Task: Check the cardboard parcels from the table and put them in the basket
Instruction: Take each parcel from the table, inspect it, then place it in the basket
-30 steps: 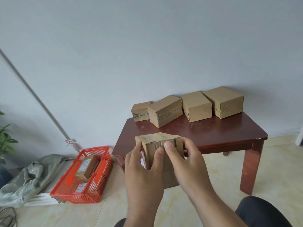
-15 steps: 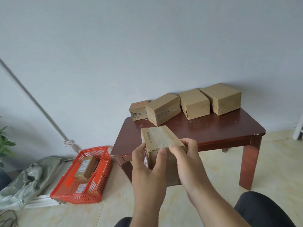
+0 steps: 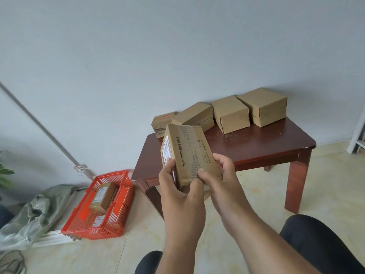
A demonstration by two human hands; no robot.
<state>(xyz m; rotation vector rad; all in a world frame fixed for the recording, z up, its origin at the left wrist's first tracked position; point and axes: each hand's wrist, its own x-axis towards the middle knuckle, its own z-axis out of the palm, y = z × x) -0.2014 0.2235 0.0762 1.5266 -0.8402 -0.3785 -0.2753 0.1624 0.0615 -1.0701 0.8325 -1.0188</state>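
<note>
While both the left hand (image 3: 178,191) and right hand (image 3: 221,179) clamp curled fingers on a taped brown cardboard parcel (image 3: 188,155) held above the floor, at least two parcels (image 3: 101,197) lie in the red plastic basket (image 3: 126,200) and four boxes (image 3: 230,113) wait on the dark wooden table (image 3: 256,145).

A dark red-brown surface (image 3: 256,147) was seen at centre right, with four cardboard parcels (image 3: 231,113) ranged along its far edge. On the tiled floor (image 3: 246,194) at lower left, a red basket (image 3: 122,204) was set.

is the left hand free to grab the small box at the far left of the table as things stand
Probably not yet: the left hand and right hand both hold a parcel, which also sits in front of the small box.
</note>
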